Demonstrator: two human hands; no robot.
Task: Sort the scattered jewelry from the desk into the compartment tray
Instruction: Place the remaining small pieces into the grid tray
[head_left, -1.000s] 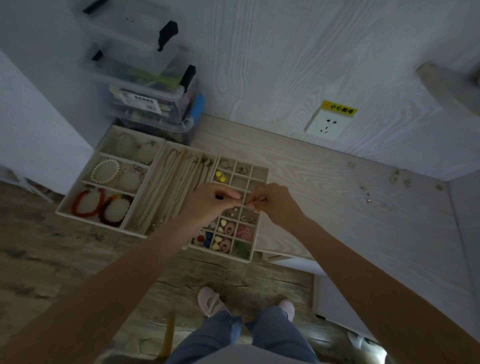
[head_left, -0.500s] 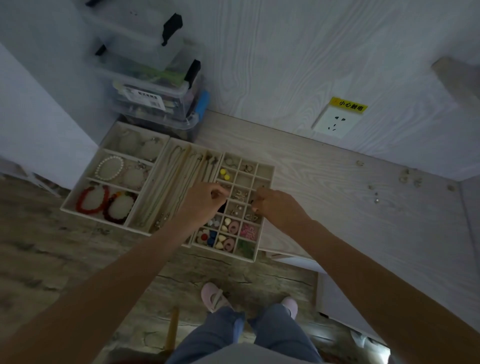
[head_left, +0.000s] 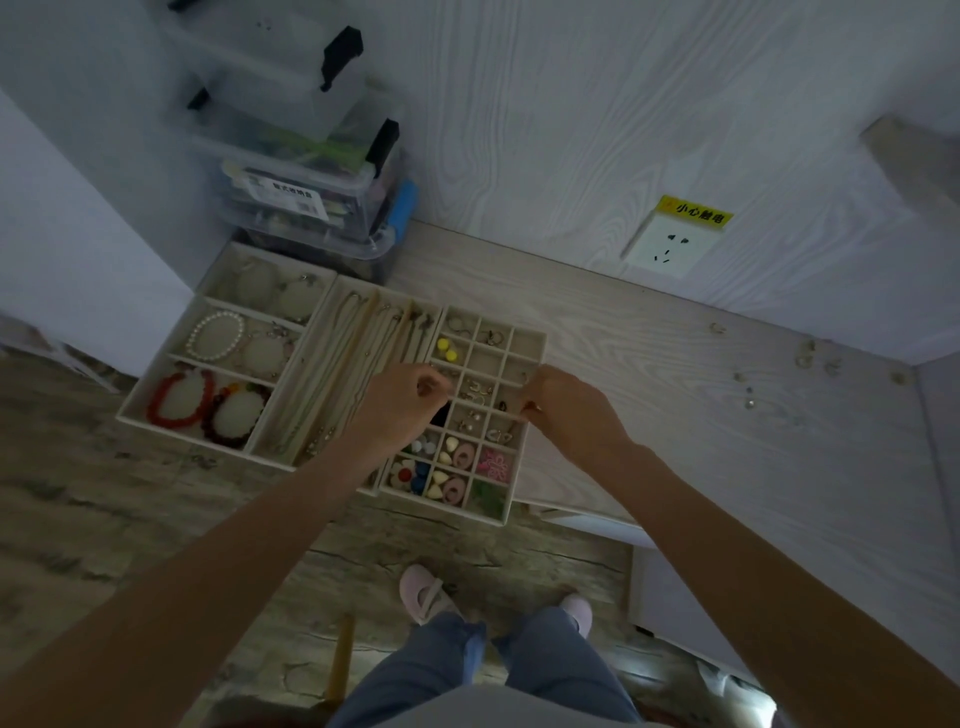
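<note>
The small-compartment tray lies at the desk's front edge and holds earrings, beads and coloured studs. My left hand hovers over its left columns with fingers curled; nothing shows in them. My right hand is at the tray's right rim, fingertips pinching a small pale earring over a middle-row compartment. Left of it sit a necklace tray and a bracelet tray with pearl and red bracelets. Scattered jewelry lies on the desk far right, more bits nearby.
Stacked clear plastic boxes stand behind the trays against the wall. A wall socket with a yellow label is at the back. The trays overhang the desk's front edge; the floor and my feet are below.
Both hands, pinched together above the tray a second ago, have lowered and moved apart. The left hand is over the left columns, the right hand at the right rim.
</note>
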